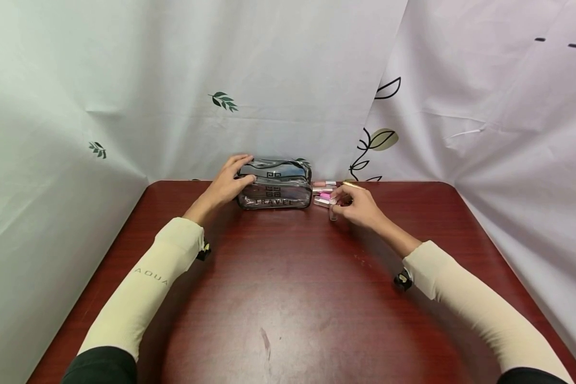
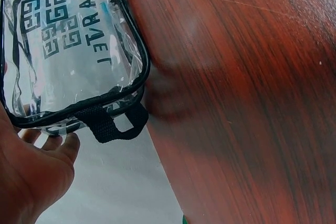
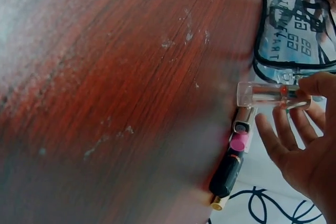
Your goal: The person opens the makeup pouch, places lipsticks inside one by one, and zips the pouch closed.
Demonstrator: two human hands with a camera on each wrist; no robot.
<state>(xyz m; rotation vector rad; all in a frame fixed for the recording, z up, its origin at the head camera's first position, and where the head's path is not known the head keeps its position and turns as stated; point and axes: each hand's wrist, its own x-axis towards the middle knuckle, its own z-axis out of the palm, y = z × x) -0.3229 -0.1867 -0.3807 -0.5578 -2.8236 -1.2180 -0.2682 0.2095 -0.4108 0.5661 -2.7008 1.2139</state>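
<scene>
A clear toiletry pouch (image 1: 274,192) with black piping and "TRAVEL" lettering stands at the table's back edge. My left hand (image 1: 226,183) grips its left end, thumb at the front upper edge and fingers behind. In the left wrist view, that hand (image 2: 39,169) is partly hidden by the pouch, near its black side loop (image 2: 113,124). To the pouch's right, my right hand (image 1: 357,207) pinches a small clear cosmetic tube (image 3: 262,95) between thumb and fingertips. The tube has something metallic and reddish inside. It is held near several other cosmetic tubes.
Beside the pouch lie a pink-topped tube (image 3: 239,141), a black tube (image 3: 227,176) and a gold-ended one (image 3: 218,203), among others. A white patterned curtain (image 1: 288,80) hangs behind the dark red wooden table (image 1: 288,277).
</scene>
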